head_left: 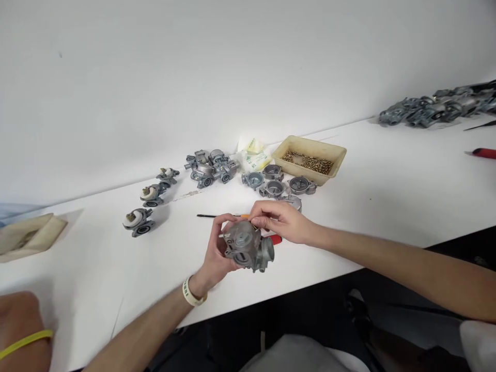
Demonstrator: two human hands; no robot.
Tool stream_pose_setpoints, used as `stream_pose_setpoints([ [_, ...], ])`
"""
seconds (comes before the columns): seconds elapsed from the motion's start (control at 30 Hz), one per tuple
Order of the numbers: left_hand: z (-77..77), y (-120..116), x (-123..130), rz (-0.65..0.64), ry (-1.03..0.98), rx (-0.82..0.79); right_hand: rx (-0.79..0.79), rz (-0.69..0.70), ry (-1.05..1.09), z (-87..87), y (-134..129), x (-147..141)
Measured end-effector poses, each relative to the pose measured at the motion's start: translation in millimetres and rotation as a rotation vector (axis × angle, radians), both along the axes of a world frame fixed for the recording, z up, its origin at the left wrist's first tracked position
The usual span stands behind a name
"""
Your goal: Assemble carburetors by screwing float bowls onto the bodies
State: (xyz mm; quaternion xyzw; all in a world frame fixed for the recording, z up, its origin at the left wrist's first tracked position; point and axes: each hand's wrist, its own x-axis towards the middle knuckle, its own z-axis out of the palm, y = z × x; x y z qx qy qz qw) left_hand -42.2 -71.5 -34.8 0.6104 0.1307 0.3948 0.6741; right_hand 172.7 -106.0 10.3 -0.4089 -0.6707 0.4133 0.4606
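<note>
My left hand point(218, 258) is wrapped round a grey metal carburetor point(243, 238), holding it up over the near part of the table. At the carburetor's upper right side, the thumb and fingertips of my right hand point(285, 222) are pinched together. Whatever sits between those fingertips is too small and hidden to name. Behind the hands lies a screwdriver with a dark shaft point(205, 215), partly covered. A red handle point(276, 239) shows beyond the carburetor. Several round float bowls point(274, 188) rest farther back, one partly hidden by my right hand.
A cream tray point(338, 165) holds many small brass parts, beside plastic packets point(256, 159). Assembled carburetors point(209, 168) cluster at the back; carburetor bodies with white floats point(136, 221) stand left. More carburetors point(430, 111) lie far right. Another person's arm point(25, 325) rests at lower left.
</note>
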Motion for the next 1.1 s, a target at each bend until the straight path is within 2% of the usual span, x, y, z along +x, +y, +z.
stream_pose_setpoints([
  [0.07,2.6,1.9,-2.0,-0.013,0.010,-0.084,0.072,0.070,-0.052,4.0,0.0,9.2],
  [0.2,9.6,2.1,-3.4,-0.123,0.030,-0.214,0.365,0.121,-0.135,2.2,-8.9,16.1],
  [0.27,14.2,1.1,-3.0,-0.196,0.042,-0.264,0.422,0.066,-0.109,-3.4,-16.6,11.4],
  [0.43,21.8,0.2,-2.6,-0.337,0.034,-0.327,0.258,-0.125,0.088,-17.3,-32.1,-6.9],
  [0.47,21.5,0.3,-2.8,-0.357,0.015,-0.331,0.301,-0.152,0.079,-19.4,-33.8,-9.2],
  [0.53,19.3,0.7,-3.3,-0.371,-0.021,-0.347,0.492,-0.213,-0.007,-23.4,-36.5,-12.4],
  [0.6,16.3,1.0,-3.4,-0.347,-0.026,-0.393,0.704,-0.296,-0.115,-27.7,-39.4,-15.4],
  [0.63,15.1,1.2,-3.3,-0.331,-0.022,-0.420,0.751,-0.341,-0.142,-29.8,-40.9,-17.3],
  [0.7,13.6,1.8,-2.9,-0.313,-0.025,-0.452,0.724,-0.427,-0.136,-33.6,-43.7,-21.5],
  [0.77,12.6,2.9,-2.5,-0.305,-0.051,-0.456,0.616,-0.479,-0.107,-36.6,-45.2,-25.5],
  [0.93,7.1,4.6,-2.2,-0.290,-0.097,-0.478,0.482,-0.515,-0.150,-39.0,-47.2,-33.1],
  [1.1,3.4,1.6,0.3,-0.305,-0.111,-0.479,0.288,-0.558,-0.044,-38.6,-53.5,-41.1],
])
